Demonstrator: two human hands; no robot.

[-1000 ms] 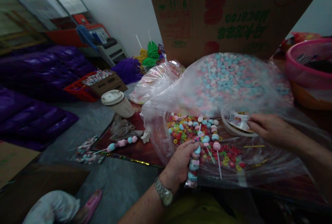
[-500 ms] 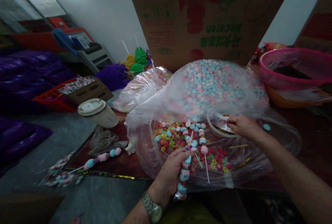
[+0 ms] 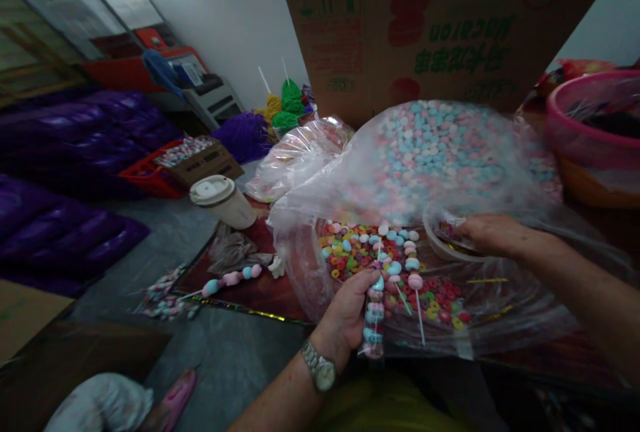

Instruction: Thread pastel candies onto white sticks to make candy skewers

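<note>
Fingers of the left hand (image 3: pixel 350 309) wrap a wrapped candy skewer (image 3: pixel 374 322), upright at six o'clock of the ring-candy pile (image 3: pixel 350 255) (inside clear plastic). Right hand (image 3: pixel 493 233) – fingers curled, grip unclear – rests on a tape roll (image 3: pixel 445 245) at three o'clock.

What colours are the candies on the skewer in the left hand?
Pink and light blue, alternating on the skewer; head view, held in the left hand.

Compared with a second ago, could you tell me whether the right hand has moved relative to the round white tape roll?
No, hardly: the right hand rests on the white tape roll's right rim, as it did then.
</note>
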